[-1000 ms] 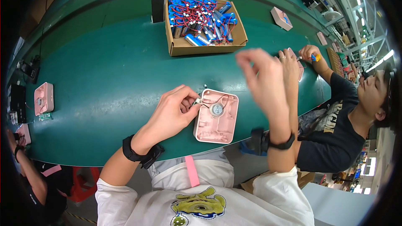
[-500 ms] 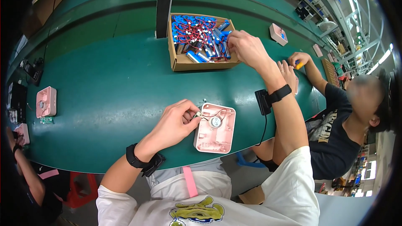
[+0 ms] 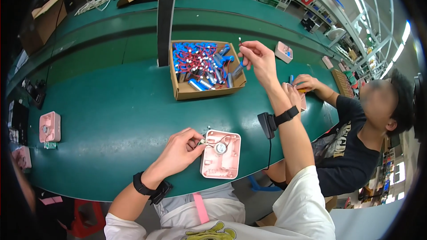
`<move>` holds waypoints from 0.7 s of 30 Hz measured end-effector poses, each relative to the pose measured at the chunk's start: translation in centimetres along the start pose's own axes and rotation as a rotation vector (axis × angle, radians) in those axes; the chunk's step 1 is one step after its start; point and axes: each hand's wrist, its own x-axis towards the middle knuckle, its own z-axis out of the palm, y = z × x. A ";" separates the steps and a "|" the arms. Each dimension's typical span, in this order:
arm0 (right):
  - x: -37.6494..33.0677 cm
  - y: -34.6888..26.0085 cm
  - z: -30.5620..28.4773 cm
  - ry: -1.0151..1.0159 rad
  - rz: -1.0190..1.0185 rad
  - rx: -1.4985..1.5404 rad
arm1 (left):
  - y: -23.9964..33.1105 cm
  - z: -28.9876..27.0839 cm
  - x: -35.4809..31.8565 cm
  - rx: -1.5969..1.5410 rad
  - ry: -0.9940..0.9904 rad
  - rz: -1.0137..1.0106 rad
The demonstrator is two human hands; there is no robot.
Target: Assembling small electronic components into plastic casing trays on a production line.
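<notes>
Pink housing (image 3: pixel 229 162) lies on the green table (image 3: pixel 111 162) close to its near edge, in front of the person, its hollow side facing up with ribs and posts showing inside. A round silver part (image 3: pixel 221 148) sits in its upper middle, and thin dark wires (image 3: pixel 217 142) loop from there around the interior and out over the left rim. At that rim the left hand (image 3: pixel 178 151) is pinched, thumb against fingers, on a small pale connector (image 3: pixel 203 141) at the wires' end; whether the fingertips also touch the housing cannot be told. The right hand (image 3: pixel 259 60) is raised at the right end of an open cardboard box (image 3: pixel 209 92), its fingers curled and gripping a blue-and-silver battery (image 3: pixel 239 68), which is blurred and partly hidden. A short lead rises above those fingers and ends in a white plug (image 3: pixel 239 39). Inside the box, many similar blue cells (image 3: pixel 195 84) lie heaped with tangled red leads (image 3: pixel 195 62), beside a dark upright post (image 3: pixel 165 26). Black straps circle both wrists, and the right one carries a black device (image 3: pixel 267 125) with a cable hanging down. Well to the left, another pink case (image 3: pixel 50 124) rests on the table with a green circuit board (image 3: pixel 50 145) just beside it. On the right, a co-worker's hand (image 3: pixel 307 82) is over a further pink piece (image 3: pixel 303 102), while one more pink case (image 3: pixel 283 53) stands farther back.
</notes>
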 end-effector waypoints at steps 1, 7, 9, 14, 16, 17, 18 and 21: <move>-0.3 -0.4 -0.2 0.011 -0.011 -0.006 | -0.1 0.0 0.1 0.004 -0.006 0.015; -3.5 -4.9 1.2 0.101 0.010 0.319 | -0.7 0.0 -0.1 -0.029 -0.016 -0.023; -4.5 -5.6 1.4 0.121 0.000 0.386 | -0.8 -0.1 0.2 -0.028 -0.021 -0.017; -7.5 -7.3 2.1 0.090 0.019 0.497 | -0.9 0.0 -0.1 -0.072 -0.033 -0.086; -8.4 -7.9 2.2 0.079 0.037 0.545 | -0.8 -0.1 0.0 -0.083 -0.036 -0.105; -8.9 -8.0 2.2 0.081 0.040 0.545 | -0.8 -0.1 0.0 -0.084 -0.038 -0.108; -9.4 -8.0 2.2 0.078 0.041 0.551 | -0.8 -0.1 -0.1 -0.083 -0.038 -0.102; -10.5 -8.1 2.3 0.069 0.059 0.565 | -0.9 0.0 -0.3 -0.086 -0.037 -0.104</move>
